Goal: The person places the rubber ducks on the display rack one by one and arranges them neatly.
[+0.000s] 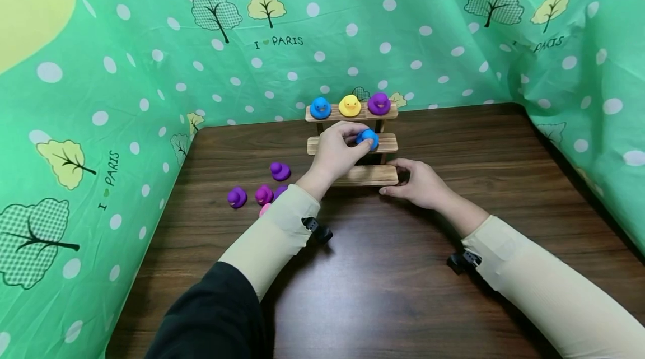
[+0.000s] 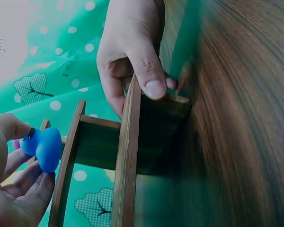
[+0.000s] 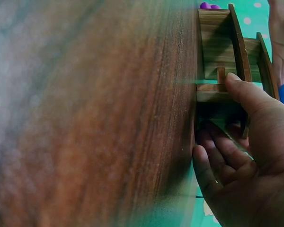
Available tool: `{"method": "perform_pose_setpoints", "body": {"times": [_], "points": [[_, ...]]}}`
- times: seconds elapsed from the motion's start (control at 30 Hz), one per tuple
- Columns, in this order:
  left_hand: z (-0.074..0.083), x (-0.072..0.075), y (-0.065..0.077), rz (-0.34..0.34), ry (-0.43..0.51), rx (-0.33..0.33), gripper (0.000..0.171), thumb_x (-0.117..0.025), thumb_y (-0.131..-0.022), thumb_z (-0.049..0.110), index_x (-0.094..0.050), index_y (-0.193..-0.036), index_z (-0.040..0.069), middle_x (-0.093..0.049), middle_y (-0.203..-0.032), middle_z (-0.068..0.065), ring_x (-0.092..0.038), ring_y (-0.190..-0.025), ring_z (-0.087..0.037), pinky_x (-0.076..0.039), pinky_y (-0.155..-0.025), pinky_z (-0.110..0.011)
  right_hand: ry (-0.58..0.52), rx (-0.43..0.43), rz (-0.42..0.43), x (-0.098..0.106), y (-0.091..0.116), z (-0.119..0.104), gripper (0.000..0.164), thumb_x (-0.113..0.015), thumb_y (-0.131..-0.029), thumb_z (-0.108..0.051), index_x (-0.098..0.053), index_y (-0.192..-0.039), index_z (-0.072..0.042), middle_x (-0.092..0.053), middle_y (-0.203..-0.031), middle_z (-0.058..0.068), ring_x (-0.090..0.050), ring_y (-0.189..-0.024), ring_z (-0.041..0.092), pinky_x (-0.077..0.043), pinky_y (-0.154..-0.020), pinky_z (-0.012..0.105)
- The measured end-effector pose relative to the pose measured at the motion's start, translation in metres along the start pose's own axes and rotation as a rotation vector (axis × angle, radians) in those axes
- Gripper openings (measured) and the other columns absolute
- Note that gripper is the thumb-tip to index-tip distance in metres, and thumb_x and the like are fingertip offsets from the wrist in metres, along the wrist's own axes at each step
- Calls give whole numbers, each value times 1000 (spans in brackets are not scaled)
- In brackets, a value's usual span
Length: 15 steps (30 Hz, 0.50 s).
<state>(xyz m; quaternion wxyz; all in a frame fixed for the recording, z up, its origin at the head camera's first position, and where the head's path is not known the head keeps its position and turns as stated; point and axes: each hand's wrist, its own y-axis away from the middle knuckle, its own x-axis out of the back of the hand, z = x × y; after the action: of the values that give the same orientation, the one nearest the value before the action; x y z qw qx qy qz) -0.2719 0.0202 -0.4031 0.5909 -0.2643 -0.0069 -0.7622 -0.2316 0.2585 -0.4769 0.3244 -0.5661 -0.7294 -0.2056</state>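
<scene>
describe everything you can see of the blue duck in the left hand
The blue duck looks like a smooth, rubbery toy, with a rounded head joined to a larger, plump body. The left hand pinches it between thumb and fingers, partly covering it, by the wooden middle shelf. It seems roughly upright, head above body. Whether its base touches that shelf cannot be told.
</scene>
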Motion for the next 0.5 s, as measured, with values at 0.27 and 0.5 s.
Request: {"method": "perform_pose_setpoints", "body": {"times": [0.27,0.5], "points": [[6,-14,-6,-45,-30,12,30,-80,-96,23,-76,-123,12,-68,-120,1,-69,-112,-10,-53,-93,-15,-4,7,4,0,0,0,65,-93,-80,-40,-68,-131,-9,-75,-108,5,-69,-97,20,-56,-82,40],[5,-23,-8,-44,-70,-13,32,-79,-96,23,-76,-126,11,-68,-120,2,-68,-112,-8,-53,-95,-16,0,18,9,1,1,-1,62,-93,-81,-39,-68,-129,-8,-76,-107,5,-69,-97,20,-56,-83,40]]}}
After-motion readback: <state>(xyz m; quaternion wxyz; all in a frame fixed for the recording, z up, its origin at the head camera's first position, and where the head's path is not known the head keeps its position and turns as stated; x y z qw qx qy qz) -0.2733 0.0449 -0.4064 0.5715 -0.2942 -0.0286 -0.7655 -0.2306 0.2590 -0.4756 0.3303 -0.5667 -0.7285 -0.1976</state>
